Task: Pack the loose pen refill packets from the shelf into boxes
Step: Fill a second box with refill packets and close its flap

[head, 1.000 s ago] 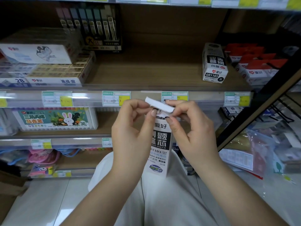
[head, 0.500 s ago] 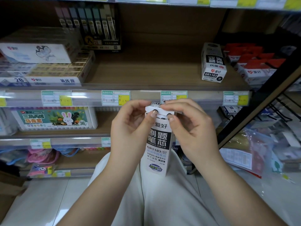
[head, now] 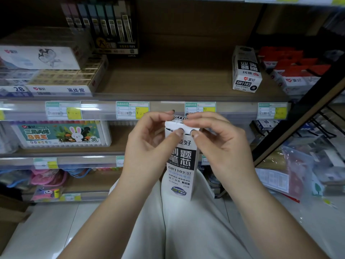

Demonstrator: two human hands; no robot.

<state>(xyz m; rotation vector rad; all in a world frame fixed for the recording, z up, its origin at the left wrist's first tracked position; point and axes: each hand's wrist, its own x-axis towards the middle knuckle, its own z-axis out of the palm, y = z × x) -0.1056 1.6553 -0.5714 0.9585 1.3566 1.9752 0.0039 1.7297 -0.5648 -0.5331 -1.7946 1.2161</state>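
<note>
Wooden shelf (head: 168, 81) spans the upper half of the frame, mostly bare in its middle, with a strip of price tags (head: 132, 110) along its front edge. At its upper right a second refill box (head: 245, 70) lies on its side, beside red-and-white cartons (head: 295, 71). At centre frame a tall white refill box (head: 181, 165) marked GR1103 stands upright over the person's pale-clad lap. The left hand (head: 149, 146) is curled partly closed, thumb on the box front just under the top and fingers behind it. The right hand (head: 222, 144) is curled the same way, thumb pressing the front beside the left thumb, fingers lying over the top flap (head: 175, 125), which is folded down.
</note>
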